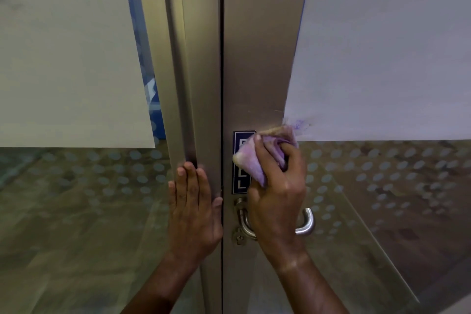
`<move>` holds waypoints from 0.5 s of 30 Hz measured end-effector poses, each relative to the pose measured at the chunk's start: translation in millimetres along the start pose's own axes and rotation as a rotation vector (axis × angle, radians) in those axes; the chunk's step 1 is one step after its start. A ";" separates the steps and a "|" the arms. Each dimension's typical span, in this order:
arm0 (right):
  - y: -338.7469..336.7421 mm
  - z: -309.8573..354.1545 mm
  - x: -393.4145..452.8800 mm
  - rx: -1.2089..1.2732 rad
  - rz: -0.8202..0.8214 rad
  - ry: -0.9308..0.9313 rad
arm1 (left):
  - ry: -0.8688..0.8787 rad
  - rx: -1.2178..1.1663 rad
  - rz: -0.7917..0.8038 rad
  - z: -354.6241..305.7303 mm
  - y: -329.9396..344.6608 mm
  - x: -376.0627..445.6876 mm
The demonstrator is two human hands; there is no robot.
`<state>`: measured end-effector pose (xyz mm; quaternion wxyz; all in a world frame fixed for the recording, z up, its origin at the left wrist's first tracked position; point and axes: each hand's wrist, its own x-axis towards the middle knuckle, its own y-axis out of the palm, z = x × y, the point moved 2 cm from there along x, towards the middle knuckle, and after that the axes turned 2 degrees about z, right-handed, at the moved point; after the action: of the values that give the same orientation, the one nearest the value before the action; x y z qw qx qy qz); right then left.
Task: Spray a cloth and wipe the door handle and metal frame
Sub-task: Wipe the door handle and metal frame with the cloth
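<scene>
The cloth (265,154), a small lilac rag, looks soft, light and limp, so it is best bunched in the palm as here: the right hand (276,191) is closed around it, pressing its free fold flat against the metal frame (257,64) over a blue sign (240,160), just above the handle (304,223). The frame and handle are hard, smooth metal that probably lets a damp cloth slide, so firm pressure seems wise. The left hand (195,209) lies open and flat, fingers together, on the neighbouring post (183,71), gripping nothing and likely bracing.
</scene>
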<state>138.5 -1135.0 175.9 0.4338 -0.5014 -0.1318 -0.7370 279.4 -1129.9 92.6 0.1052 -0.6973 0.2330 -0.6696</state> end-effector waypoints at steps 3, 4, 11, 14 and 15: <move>4.2 -5.3 -19.0 -0.008 0.160 -0.046 | 0.006 -0.005 0.000 1.0 0.6 -1.7; 0.9 -11.5 -26.6 0.013 0.215 -0.031 | 0.007 -0.006 0.004 1.3 0.5 -2.2; -3.1 -8.8 -1.8 -0.004 0.008 0.003 | 0.004 0.004 0.001 -0.9 -2.5 1.1; 0.5 -3.7 -4.8 -0.036 0.034 -0.083 | 0.005 -0.005 0.002 -0.6 -2.1 -0.1; -0.7 -4.6 -9.1 -0.052 0.074 -0.120 | 0.002 -0.009 0.005 -0.3 -1.5 0.1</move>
<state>136.2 -1132.9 166.2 0.4389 -0.5602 -0.1197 -0.6923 279.4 -1128.6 93.4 0.1036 -0.6964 0.2379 -0.6691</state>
